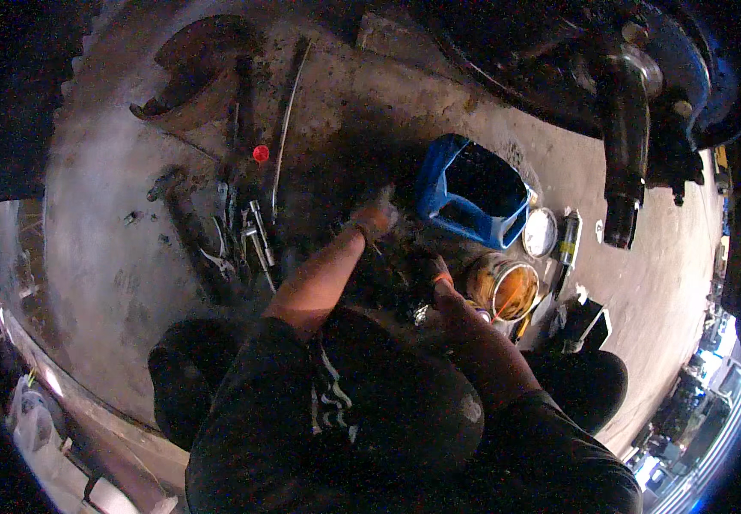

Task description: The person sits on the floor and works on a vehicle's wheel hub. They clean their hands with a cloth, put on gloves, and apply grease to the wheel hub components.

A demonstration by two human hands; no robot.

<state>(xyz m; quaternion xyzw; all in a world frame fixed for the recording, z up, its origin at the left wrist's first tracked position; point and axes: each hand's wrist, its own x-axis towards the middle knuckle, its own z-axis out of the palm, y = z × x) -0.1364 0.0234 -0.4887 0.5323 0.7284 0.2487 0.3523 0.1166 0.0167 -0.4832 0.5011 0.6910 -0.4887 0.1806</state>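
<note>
Dark shirt (pixel 387 411): nearest the camera, at six o'clock; we are bent over the work, so leaning too far forward could, we judge, cost us our balance
Left hand (pixel 376 216): just above centre, towards twelve o'clock, apart from the other; we cannot tell whether its fingers close on anything
Right hand (pixel 434 272): between three and four o'clock, near centre; too dark for us to tell what, if anything, it grips
Gap between hands: lost in shadow; working half-blind there could lead to a slip or a pinch
Open tin (pixel 480 277): between three and four o'clock, just beside our right forearm (pixel 490 349); an elbow swung outward could tip it and spill the amber-brown contents across the floor (pixel 122 265)
Blue container (pixel 432 188): two o'clock, its cut-out side gaping; a careless knuckle could shove it into the round lid (pixel 540 233) at three
Metal shaft (pixel 627 154): past two o'clock, farther out; rising quickly towards it could mean a bump
Hand tools (pixel 257 236): nine o'clock, loosely heaped; our left knee (pixel 186 360), at eight, could catch one if it shifts
Red cap (pixel 261 153): between ten and eleven o'clock; small, so easily knocked away and lost
</note>
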